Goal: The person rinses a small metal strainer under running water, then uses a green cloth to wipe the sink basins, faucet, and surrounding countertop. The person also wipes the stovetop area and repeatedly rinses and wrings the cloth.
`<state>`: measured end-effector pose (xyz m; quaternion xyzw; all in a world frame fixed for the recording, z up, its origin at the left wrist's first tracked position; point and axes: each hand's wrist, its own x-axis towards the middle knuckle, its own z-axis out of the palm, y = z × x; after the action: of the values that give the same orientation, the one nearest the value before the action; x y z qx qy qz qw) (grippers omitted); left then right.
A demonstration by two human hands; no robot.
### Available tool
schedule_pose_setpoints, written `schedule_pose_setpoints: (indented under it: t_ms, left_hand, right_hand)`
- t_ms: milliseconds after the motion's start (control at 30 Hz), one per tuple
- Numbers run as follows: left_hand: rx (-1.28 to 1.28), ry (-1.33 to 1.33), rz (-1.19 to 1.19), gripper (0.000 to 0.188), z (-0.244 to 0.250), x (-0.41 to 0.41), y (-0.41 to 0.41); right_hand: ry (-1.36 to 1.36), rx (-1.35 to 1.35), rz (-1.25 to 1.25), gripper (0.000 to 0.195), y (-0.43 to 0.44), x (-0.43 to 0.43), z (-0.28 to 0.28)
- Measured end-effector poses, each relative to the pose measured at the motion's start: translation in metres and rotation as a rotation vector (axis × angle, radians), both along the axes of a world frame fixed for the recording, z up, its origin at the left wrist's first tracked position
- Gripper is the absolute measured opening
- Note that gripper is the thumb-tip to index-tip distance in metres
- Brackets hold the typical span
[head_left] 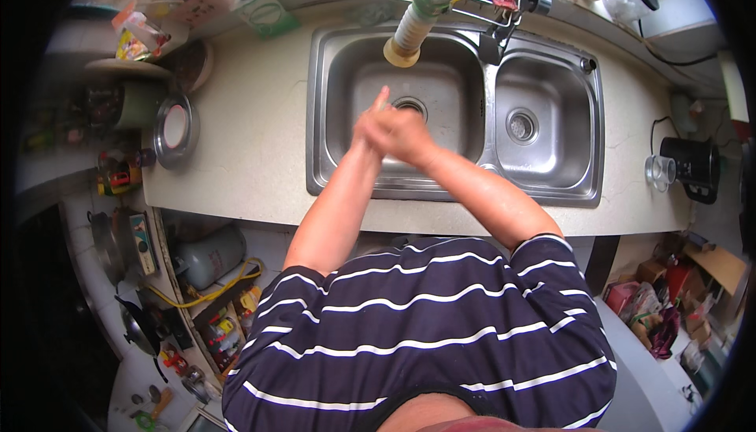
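Over the left basin of a stainless steel double sink [490, 119], my two hands are pressed together. My right hand [407, 131] lies across my left hand [372, 122], whose one finger points up towards the tap; both are slightly blurred. No object shows between them, though the palms are hidden. Above them hangs the tap's ribbed hose nozzle [407, 36], apart from the hands; no water is seen coming from it. A round drain [409, 106] shows just behind my fingers.
A metal bowl [177, 131] stands on the left of the counter [248, 125]. On the right are a glass cup [660, 172] and a black kettle [690, 166]. A wire rack [490, 12] stands behind the sink. A gas cylinder [212, 255] lies below the counter.
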<state>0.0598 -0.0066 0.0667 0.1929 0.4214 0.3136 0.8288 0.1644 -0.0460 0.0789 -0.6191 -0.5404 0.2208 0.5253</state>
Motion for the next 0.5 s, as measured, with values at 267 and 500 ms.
schedule_pose_setpoints:
  t_ms: [267,500]
  left_hand:
    - [-0.02,-0.715,-0.1,0.03,-0.034,0.011,0.0]
    - [-0.137,-0.138,0.088,0.041,-0.009,0.004,-0.01]
  right_hand:
    - [-0.295,-0.133,-0.025,0.037,-0.002,-0.019,0.0]
    - [-0.139,-0.299,-0.021,0.044,0.001,-0.025,0.008]
